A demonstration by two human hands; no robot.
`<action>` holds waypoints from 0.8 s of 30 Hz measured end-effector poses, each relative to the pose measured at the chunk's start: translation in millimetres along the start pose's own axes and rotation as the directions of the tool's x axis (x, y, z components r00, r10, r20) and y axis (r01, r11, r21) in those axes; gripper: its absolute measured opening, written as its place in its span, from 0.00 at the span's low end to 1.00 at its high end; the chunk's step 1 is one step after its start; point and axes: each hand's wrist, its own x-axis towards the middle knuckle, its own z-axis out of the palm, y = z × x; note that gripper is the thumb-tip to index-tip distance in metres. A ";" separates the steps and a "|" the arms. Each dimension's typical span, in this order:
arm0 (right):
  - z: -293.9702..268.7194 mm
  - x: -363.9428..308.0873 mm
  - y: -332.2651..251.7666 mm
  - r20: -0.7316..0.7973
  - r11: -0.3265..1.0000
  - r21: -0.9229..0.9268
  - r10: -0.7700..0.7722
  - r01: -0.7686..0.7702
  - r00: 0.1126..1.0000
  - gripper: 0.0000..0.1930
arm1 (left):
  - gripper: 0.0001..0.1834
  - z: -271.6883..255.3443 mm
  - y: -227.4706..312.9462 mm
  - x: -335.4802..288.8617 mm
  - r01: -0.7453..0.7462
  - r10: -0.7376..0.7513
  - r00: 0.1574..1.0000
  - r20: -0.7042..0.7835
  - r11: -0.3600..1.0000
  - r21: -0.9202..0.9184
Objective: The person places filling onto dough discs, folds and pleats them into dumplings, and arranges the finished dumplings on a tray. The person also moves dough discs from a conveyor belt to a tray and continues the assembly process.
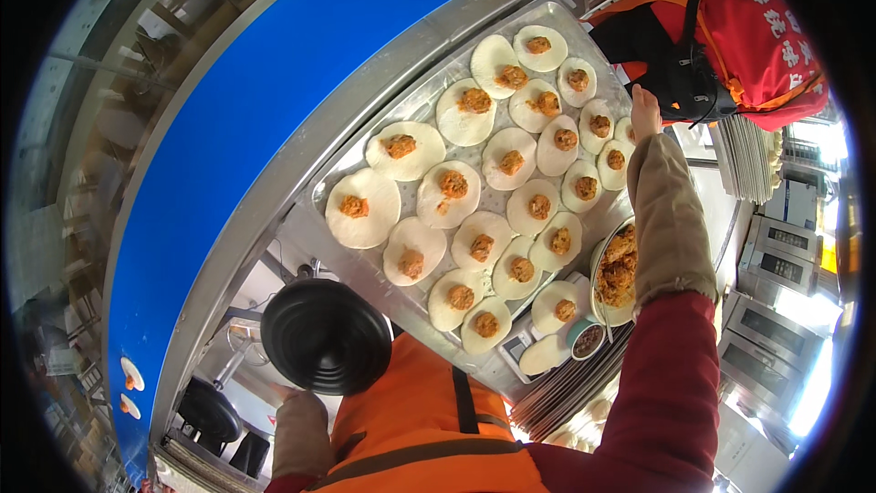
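Observation:
A large metal tray point(339, 254) holds several flat round dough wrappers point(409, 152), each with a lump of orange-brown filling point(453, 184). My right hand point(646, 115) is stretched past the tray's far right edge, fingers straight and flat, with nothing visible in it. Beneath my right forearm stands a bowl of the same filling point(617, 269), partly covered by the sleeve. Low at the left, my left hand point(286, 393) shows only in part beside a black round stool seat point(325, 336); its fingers are too small and hidden to read.
Beside the bowl sit a small teal cup of dark bits point(587, 340) and a kitchen scale point(515, 351). A blue conveyor belt point(274, 64) curves along the left, carrying two filled wrappers point(132, 374). A co-worker in red point(753, 27) stands at the far right, near stacked trays point(746, 160).

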 end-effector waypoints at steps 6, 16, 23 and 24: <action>61.4 76.6 54.8 0.300 0.995 0.099 -0.018 -0.013 0.954 0.40 | 0.23 69.0 94.6 -134.5 -0.008 0.120 0.848 0.516 0.977 -0.214; 45.2 10.1 9.3 0.643 0.828 0.406 0.042 -0.387 0.764 0.39 | 0.36 128.0 168.0 -252.0 0.331 0.049 0.446 0.893 0.918 -0.216; 25.6 -86.1 -59.6 0.593 0.817 0.407 0.103 -0.408 0.798 0.41 | 0.38 72.4 159.8 -224.7 0.375 0.151 0.491 0.858 0.852 -0.365; 24.4 -92.4 -59.6 0.606 0.786 0.462 0.059 -0.411 0.794 0.41 | 0.37 68.8 158.6 -224.1 0.333 0.166 0.542 0.824 0.857 -0.392</action>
